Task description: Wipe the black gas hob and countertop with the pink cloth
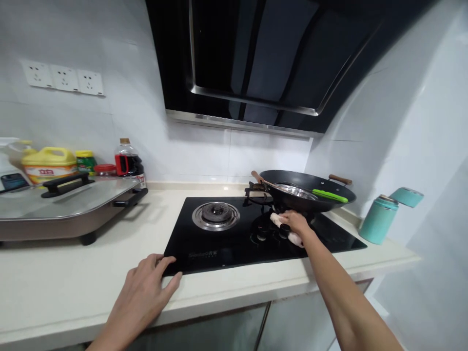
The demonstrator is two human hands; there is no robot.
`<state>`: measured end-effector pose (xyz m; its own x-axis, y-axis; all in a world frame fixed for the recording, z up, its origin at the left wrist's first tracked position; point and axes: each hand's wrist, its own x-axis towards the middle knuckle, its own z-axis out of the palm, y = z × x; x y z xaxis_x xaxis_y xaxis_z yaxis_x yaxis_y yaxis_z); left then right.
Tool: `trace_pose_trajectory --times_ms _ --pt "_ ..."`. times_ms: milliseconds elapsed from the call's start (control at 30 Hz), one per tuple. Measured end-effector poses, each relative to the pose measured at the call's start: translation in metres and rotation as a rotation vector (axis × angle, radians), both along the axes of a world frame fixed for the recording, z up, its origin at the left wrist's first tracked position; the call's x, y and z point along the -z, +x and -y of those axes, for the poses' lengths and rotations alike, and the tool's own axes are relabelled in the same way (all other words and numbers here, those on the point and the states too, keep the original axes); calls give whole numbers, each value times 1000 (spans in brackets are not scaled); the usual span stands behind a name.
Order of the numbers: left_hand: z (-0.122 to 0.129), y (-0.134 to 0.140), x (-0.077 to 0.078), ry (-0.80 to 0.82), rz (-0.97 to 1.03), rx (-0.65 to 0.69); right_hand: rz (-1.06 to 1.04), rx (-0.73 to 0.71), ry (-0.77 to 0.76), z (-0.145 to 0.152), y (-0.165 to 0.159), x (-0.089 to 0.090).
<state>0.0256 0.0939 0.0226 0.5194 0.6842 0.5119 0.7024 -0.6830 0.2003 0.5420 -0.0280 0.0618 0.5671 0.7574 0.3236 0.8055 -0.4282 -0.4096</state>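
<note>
Left hand [146, 282]: fingers spreading open, gripping nothing, tips resting at the near left corner of the black stove [237, 251]. Right hand [295, 222]: fingers closing on a white cloth [275, 219]; the cloth is sitting under and around them on the stove, beside a knob [284, 230]. Right fingertips are partly hiding; cannot tell how tight the grip is.

Writing: pale logo [203, 254] is showing just right of the left fingers, starting with "S", rest blurring. Yellow jug [51, 163], well beyond the left fingers, is carrying red characters, too soft to read surely. Sauce bottle [129, 163] label is mostly hiding behind the electric pan [69, 226], which the left frame edge is cutting off. Wok [329, 183], just past the right fingers, is covering the burner underneath; shiny metal inside is staying unclear.
</note>
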Motion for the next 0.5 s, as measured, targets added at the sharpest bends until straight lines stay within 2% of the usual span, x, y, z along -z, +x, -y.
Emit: trace_pose_trajectory --times_ms 133,267,400,500 --pt "3 1 -2 9 8 -1 -126 -67 -69 -5 5 -13" --pt "4 2 -3 16 -9 -14 -215 -206 -97 -6 -5 -16" --pt "4 0 -1 32 -18 -6 -224 -316 -148 -29 -19 -14" --pt "4 -1 1 25 -8 2 -141 -318 -149 -50 -22 -13"
